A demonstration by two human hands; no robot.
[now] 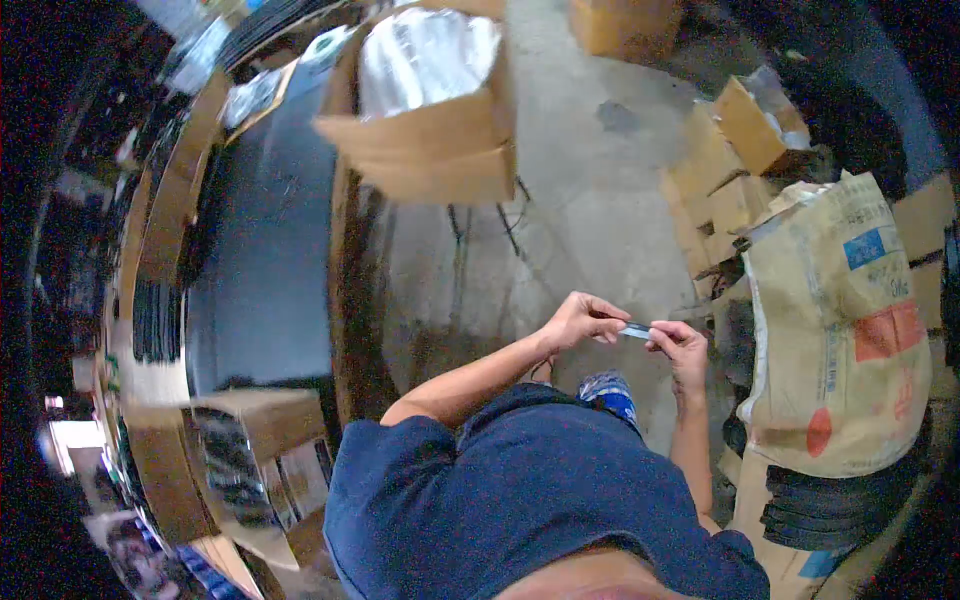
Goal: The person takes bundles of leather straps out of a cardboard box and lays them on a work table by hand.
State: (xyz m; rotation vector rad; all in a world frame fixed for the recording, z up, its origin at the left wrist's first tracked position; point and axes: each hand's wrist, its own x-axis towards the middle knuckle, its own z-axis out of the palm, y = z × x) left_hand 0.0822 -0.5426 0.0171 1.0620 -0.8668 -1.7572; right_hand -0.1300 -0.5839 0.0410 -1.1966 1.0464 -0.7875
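A small flat strip (636, 330), pale with a dark edge, is held between my two hands in front of my body. My left hand (585, 321) pinches its left end between thumb and fingers. At the right end, the thumb and fingers of my right hand (682, 347) are closed on the same strip. What the strip is cannot be made out. Below both hands are the concrete floor (600, 240) and a blue patterned shoe or garment (608, 392).
A dark-topped table (265, 250) runs along the left, with an open carton (440, 150) holding clear plastic beyond it. Another carton (270, 425) stands at lower left. At right are a large printed sack (830, 330), black stacked pieces (830, 510) and open boxes (755, 125).
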